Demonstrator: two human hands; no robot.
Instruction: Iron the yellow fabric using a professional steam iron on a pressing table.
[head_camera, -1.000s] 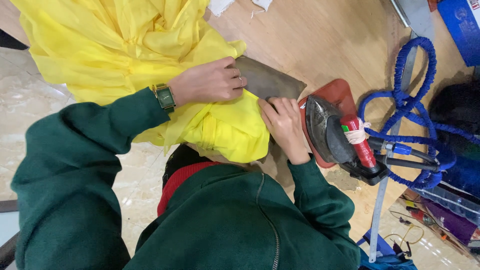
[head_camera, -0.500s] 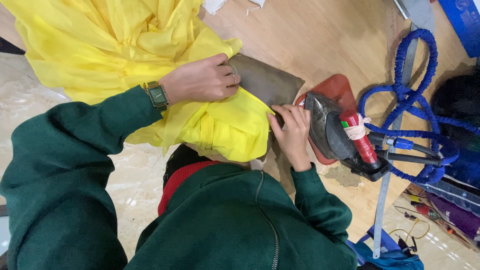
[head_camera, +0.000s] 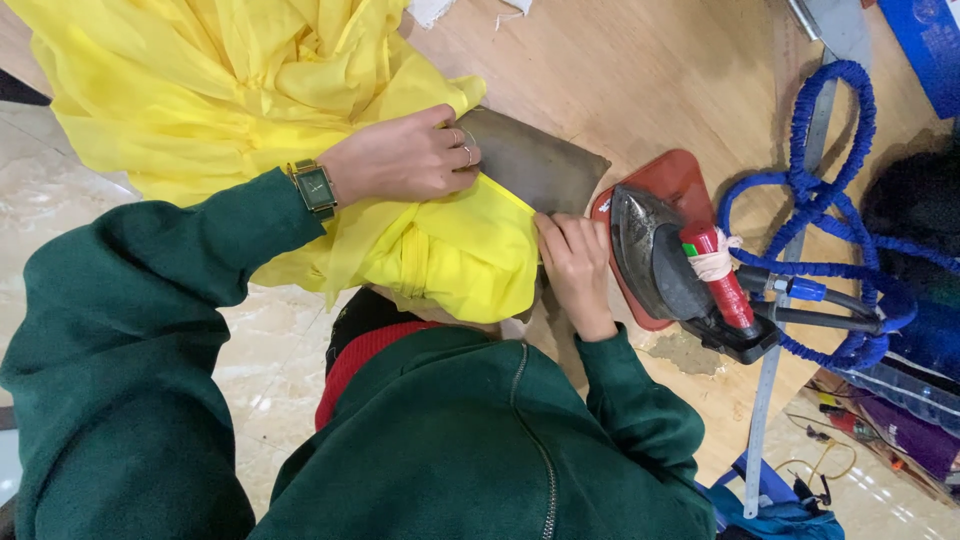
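Since the earlier frame, the right hand (head_camera: 575, 265) has left the iron (head_camera: 665, 262) and now pins the yellow fabric (head_camera: 440, 245) edge at the grey pressing pad (head_camera: 535, 165). The left hand (head_camera: 405, 158) lies fingers curled, pressing the fold flat on the bench (head_camera: 650, 90). The iron rests on its red mat (head_camera: 675, 175), apart from the cloth, presumably to avoid scorching.

You are looking straight down from your single head-worn camera, sitting close above the desk (head_camera: 650, 70), your green sleeves filling the lower frame.
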